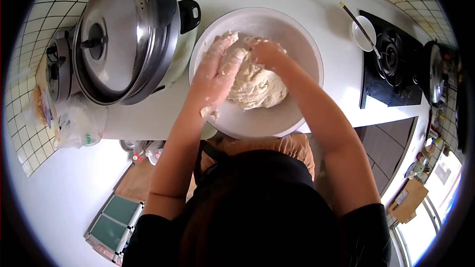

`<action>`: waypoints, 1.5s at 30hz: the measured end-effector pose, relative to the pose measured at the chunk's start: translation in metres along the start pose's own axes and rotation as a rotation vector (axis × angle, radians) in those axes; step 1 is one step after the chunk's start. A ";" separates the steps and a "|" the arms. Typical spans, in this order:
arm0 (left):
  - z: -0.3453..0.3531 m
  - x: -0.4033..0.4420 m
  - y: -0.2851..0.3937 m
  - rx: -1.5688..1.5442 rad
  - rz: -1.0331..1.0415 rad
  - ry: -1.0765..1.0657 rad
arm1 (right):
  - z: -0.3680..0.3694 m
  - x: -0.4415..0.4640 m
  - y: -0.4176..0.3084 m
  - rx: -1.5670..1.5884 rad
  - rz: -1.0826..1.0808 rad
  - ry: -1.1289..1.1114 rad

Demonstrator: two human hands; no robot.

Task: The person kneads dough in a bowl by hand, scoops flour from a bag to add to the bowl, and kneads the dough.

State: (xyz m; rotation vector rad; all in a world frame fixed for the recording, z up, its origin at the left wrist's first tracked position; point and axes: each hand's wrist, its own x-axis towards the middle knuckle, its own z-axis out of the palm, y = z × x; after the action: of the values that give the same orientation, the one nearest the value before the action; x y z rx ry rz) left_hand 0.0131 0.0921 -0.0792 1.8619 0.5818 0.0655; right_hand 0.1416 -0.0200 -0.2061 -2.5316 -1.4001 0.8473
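A large pale basin (309,84) holds a lump of wet, rough-surfaced dough (260,89). My left hand (217,66) is over the basin's left side, its fingers stretched out and smeared with sticky dough. At the wrist sits a pale band or ring-like piece (209,113) that I cannot identify clearly. My right hand (267,54) is above the back of the lump, close to the left fingertips. Its fingers are curled in with dough clinging to them, and the fingertips are partly hidden.
A big lidded steel pot (116,34) stands left of the basin on the white counter (341,76). To the right are a white bowl (363,32) with a stick-like utensil across it and a black gas hob (396,89). A plastic bag (79,123) lies at the left edge.
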 end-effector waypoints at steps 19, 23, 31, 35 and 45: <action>0.089 -0.040 -0.104 0.552 0.266 -0.109 | 0.020 -0.181 -0.044 0.364 -0.112 0.348; 0.101 -0.058 -0.105 0.444 0.371 0.126 | 0.016 -0.164 -0.031 0.700 0.622 0.132; 0.101 -0.030 -0.113 0.536 0.290 0.118 | 0.047 -0.092 -0.017 0.101 0.093 0.607; 0.100 0.008 -0.136 0.681 0.265 0.125 | 0.056 -0.046 0.010 0.029 0.068 0.552; 0.091 0.063 -0.127 0.686 0.014 0.143 | 0.028 0.011 0.016 -0.017 0.193 0.517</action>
State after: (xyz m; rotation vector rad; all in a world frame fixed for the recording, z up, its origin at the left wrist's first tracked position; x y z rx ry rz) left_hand 0.0520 0.0708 -0.2416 2.5408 0.7514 0.0056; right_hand 0.1433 -0.0245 -0.2397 -2.6570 -1.0148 0.1681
